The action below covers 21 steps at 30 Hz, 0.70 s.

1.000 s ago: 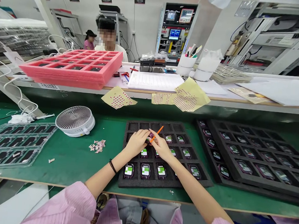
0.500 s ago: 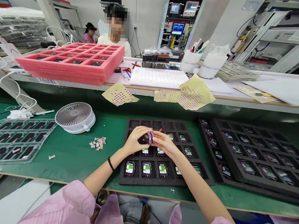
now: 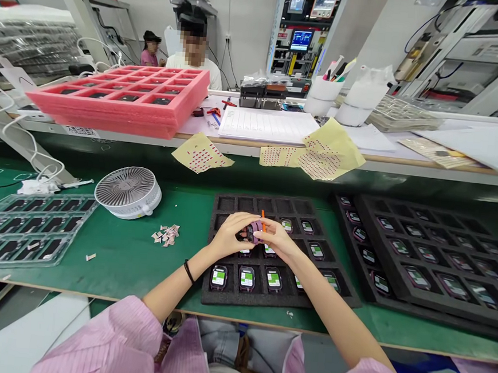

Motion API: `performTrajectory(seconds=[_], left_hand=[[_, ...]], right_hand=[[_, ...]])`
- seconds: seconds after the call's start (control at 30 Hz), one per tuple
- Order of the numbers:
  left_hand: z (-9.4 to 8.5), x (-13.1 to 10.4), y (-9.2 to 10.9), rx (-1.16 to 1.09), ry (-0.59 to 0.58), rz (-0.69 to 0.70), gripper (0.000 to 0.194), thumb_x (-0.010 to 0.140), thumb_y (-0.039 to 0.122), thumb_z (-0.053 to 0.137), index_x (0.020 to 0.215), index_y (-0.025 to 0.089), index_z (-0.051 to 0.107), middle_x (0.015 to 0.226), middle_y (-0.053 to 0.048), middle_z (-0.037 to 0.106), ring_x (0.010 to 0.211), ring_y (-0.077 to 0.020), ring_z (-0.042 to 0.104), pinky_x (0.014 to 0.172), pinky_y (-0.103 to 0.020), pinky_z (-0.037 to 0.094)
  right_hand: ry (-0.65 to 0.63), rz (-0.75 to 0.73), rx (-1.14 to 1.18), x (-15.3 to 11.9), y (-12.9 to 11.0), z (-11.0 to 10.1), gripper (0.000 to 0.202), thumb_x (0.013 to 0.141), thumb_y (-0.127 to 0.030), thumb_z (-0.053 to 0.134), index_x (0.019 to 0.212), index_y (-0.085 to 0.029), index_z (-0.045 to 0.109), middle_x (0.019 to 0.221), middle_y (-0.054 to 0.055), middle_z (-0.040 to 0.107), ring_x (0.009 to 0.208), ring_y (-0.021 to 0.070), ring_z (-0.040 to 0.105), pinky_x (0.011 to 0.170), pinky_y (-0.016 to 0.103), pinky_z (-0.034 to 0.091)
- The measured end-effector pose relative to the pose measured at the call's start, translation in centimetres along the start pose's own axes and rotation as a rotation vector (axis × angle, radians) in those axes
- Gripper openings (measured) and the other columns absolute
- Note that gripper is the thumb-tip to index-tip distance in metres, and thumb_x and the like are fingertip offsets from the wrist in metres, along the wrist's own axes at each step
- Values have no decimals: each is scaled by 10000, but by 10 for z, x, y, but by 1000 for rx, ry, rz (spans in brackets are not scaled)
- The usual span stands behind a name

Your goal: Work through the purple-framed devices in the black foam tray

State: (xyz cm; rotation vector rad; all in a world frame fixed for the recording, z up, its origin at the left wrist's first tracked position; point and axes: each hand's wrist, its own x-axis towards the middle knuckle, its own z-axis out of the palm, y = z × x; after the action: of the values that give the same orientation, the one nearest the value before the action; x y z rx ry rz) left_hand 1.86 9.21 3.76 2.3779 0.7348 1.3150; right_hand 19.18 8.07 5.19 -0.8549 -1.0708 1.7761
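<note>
Above the black foam tray (image 3: 240, 299), my left hand (image 3: 233, 235) is closed round a small purple watch case (image 3: 254, 231). Fingers of my right hand (image 3: 277, 238) touch the case's right side and pinch a thin orange tool (image 3: 263, 219), which stands nearly upright. Watches with lit green and white screens, such as the front-left one (image 3: 218, 276), lie in the tray's compartments below and around my hands. Some back compartments hold nothing. My fingers partly hide the case.
Black foam trays of watches (image 3: 395, 301) overlap at right. A white fan (image 3: 128, 193), small strips (image 3: 166, 235) and a clear tray (image 3: 66, 241) lie left. Behind, a shelf edge (image 3: 243, 146) bears pink foam trays (image 3: 177, 117) and papers. A person (image 3: 194, 61) is beyond it.
The purple case has turned a little between my hands, and the orange tool now stands more upright. The whole view has shifted slightly.
</note>
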Motion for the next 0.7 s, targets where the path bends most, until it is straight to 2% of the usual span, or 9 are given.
performTrajectory(seconds=[0.1, 0.2, 0.33, 0.4, 0.5, 0.6, 0.7], left_hand=[[1, 0, 2, -41, -7, -37, 568, 659, 128, 687, 1208, 211, 570, 1193, -105, 637, 1108, -239, 574, 960, -420, 442], [1, 1, 5, -100, -30, -138, 544, 644, 127, 692, 1174, 218, 605, 1191, -99, 641, 1114, -252, 572, 981, -433, 425], [-1, 4, 11, -246, 4, -303, 511, 613, 133, 727, 1111, 215, 648, 1177, -86, 649, 1120, -253, 563, 1023, -426, 398], [-2, 6, 12, -409, 64, -444, 502, 616, 180, 756, 1106, 199, 650, 1189, -92, 642, 1119, -250, 566, 1025, -409, 399], [-3, 10, 12, -771, 202, -714, 493, 647, 296, 765, 1107, 165, 643, 1205, -112, 632, 1128, -254, 573, 1006, -390, 413], [-1, 10, 10, -1142, 237, -926, 457, 675, 367, 736, 1073, 160, 653, 1177, -114, 648, 1120, -249, 581, 981, -381, 426], [5, 8, 10, -1373, 212, -1098, 328, 701, 355, 712, 959, 156, 673, 1026, -89, 699, 978, -197, 635, 941, -344, 451]], right_hand=[[16, -11, -21, -1, 1, 0, 384, 550, -258, 842, 902, -198, 702, 816, 26, 721, 747, 188, 691, 671, 286, 554], [57, -24, -35, 1, 4, 1, 385, 529, -253, 853, 877, -190, 701, 813, 28, 724, 745, 185, 694, 651, 265, 555], [34, -15, -22, 4, 4, 1, 414, 562, -336, 842, 914, -188, 683, 844, 53, 730, 756, 223, 708, 694, 346, 585], [17, -49, -32, 5, 3, 0, 444, 613, -396, 809, 981, -187, 670, 900, 75, 729, 814, 246, 708, 737, 398, 588], [130, -279, -157, 3, 1, -2, 427, 674, -394, 774, 1034, -199, 652, 993, 88, 720, 937, 256, 684, 846, 446, 559], [291, -625, -463, -2, 1, 0, 321, 719, -298, 755, 1012, -216, 656, 1101, 87, 692, 1052, 251, 642, 972, 451, 491], [243, -843, -719, -6, 2, 5, 251, 774, -218, 703, 1023, -229, 668, 1195, 77, 652, 1126, 248, 602, 1014, 440, 462]])
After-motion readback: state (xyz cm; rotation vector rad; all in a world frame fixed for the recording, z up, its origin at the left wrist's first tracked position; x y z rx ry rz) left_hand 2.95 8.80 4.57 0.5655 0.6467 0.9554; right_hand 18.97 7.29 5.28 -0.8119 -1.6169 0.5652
